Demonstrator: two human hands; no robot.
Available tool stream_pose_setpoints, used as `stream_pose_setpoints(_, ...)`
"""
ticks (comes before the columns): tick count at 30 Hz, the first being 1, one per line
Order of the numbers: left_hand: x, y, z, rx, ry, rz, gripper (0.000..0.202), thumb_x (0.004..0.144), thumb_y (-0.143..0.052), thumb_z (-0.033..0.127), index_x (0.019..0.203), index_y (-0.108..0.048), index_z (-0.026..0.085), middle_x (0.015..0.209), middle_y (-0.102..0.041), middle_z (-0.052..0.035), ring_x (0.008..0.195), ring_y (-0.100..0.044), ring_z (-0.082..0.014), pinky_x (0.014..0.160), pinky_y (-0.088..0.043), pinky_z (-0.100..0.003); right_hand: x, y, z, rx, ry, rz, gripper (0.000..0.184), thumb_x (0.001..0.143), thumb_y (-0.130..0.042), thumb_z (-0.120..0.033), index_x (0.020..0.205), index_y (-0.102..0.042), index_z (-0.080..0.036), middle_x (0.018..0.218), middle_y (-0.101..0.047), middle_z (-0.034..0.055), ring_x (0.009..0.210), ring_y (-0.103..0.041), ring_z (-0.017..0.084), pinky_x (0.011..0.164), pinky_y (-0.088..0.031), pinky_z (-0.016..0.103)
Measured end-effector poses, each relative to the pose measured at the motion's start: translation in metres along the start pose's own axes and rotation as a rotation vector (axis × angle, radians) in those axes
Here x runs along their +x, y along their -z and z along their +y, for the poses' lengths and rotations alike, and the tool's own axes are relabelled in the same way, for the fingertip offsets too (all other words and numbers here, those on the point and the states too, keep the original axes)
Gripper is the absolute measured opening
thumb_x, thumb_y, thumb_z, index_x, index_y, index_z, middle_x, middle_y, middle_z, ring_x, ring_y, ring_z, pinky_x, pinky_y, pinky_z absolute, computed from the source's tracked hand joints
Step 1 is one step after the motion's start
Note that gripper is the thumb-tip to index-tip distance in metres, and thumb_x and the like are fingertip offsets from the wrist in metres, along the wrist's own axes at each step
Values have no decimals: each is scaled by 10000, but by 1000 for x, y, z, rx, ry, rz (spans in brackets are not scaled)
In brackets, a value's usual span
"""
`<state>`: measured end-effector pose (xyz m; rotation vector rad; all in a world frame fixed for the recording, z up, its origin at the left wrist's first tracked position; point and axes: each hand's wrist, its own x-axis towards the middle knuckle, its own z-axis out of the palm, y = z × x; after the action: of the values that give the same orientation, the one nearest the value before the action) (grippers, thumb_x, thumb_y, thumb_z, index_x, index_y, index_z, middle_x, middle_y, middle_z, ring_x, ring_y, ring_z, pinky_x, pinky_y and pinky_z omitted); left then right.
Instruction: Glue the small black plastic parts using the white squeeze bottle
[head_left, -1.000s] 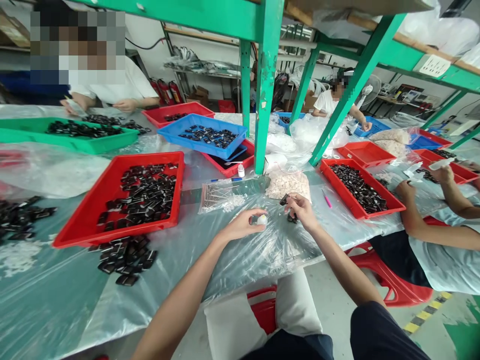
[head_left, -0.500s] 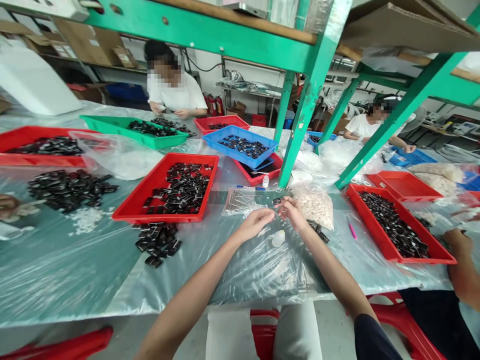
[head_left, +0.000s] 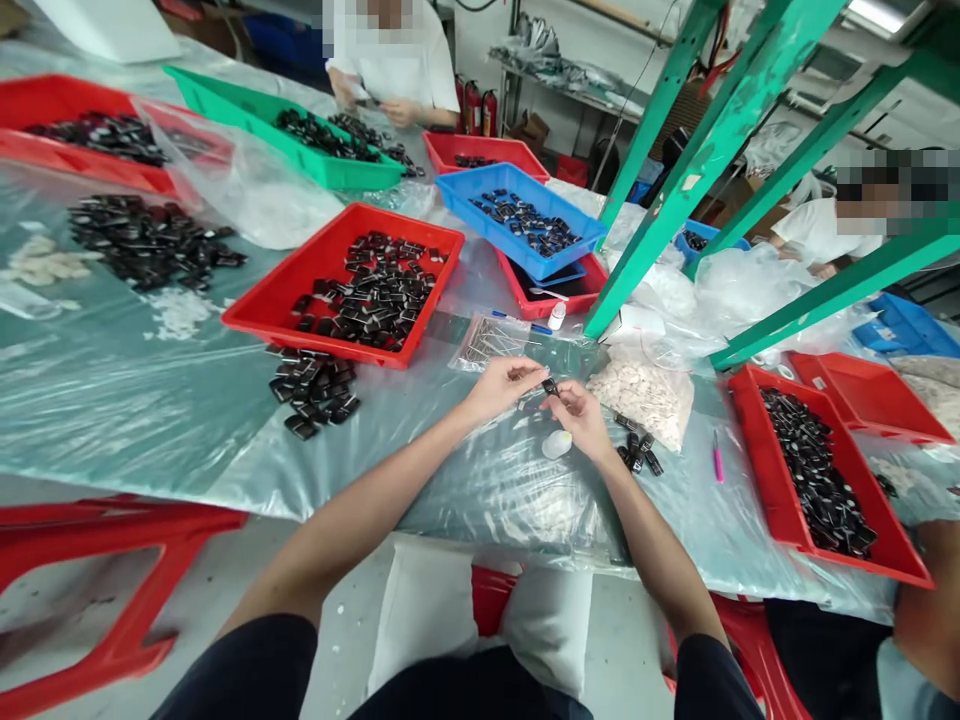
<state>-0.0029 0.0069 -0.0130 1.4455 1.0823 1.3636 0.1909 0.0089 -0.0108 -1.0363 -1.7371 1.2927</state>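
My right hand (head_left: 582,414) grips a small glossy black part (head_left: 550,386) between thumb and fingers, just above the table. Close beside it, my left hand (head_left: 504,388) has thumb and fingertips pinched together near the part's upper end; whatever they pinch is too small to make out. Below the hands lies a small translucent round container (head_left: 556,444). A clear bag of pale small pieces (head_left: 645,395) rests to the right of my right hand, with several loose black parts (head_left: 637,450) by its lower edge. Beyond my left hand is a clear bag of thin metal sticks (head_left: 491,340).
A red tray of black parts (head_left: 251,312) stands left, with a loose pile (head_left: 311,392) before it. Another red tray (head_left: 787,535) stands right, near a pink-handled tool (head_left: 718,460). Green posts (head_left: 660,180) rise behind. Co-workers sit across and at the right.
My view has tipped downward and swung slightly. The fingertips of my left hand have come closer to the black part, which my right hand still holds, now turned to another angle.
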Motion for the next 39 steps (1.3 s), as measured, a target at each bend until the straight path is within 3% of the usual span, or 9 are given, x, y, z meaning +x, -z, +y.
stream_pose_setpoints(8, -2, -4, 1, 88, -12, -20, 380, 873, -683, 515, 850, -771, 147, 777, -741, -52, 606, -553, -130, 571, -410, -262, 0, 2, -3, -1, -27, -98, 388, 873, -687, -598, 891, -586, -224, 751, -728, 24, 574, -555, 143, 540, -415, 283)
stream_pose_setpoints(15, -4, -4, 5, 118, 1, -54, 410, 896, -649, 528, 744, -712, 153, 684, -663, -25, 588, -504, -123, 561, -383, -262, -4, -2, -6, -70, -1, -108, 334, 912, -654, -522, 833, -544, -217, 753, -749, 23, 497, -470, 110, 490, -298, 265)
stream_pose_setpoints(20, -5, -5, 7, 117, 22, -42, 450, 902, -632, 539, 654, -640, 164, 600, -569, 2, 554, -448, -112, 550, -354, -264, -3, -1, -5, -83, 21, -111, 298, 911, -652, -492, 852, -556, -216, 748, -750, 18, 516, -492, 115, 507, -319, 262)
stream_pose_setpoints(30, -5, -9, 9, -66, 181, -49, 493, 815, -705, 629, 669, -649, 161, 603, -597, -7, 552, -498, -111, 532, -380, -253, -3, 2, -2, -115, 34, -128, 261, 917, -643, -459, 891, -573, -209, 766, -752, 13, 571, -541, 121, 532, -345, 252)
stream_pose_setpoints(39, -8, -17, 6, -120, 162, -81, 509, 805, -719, 670, 718, -645, 174, 612, -605, 1, 550, -538, -119, 550, -449, -265, -2, 1, -1, -108, 76, -127, 246, 951, -588, -456, 989, -603, -213, 872, -760, 34, 666, -626, 149, 535, -366, 254)
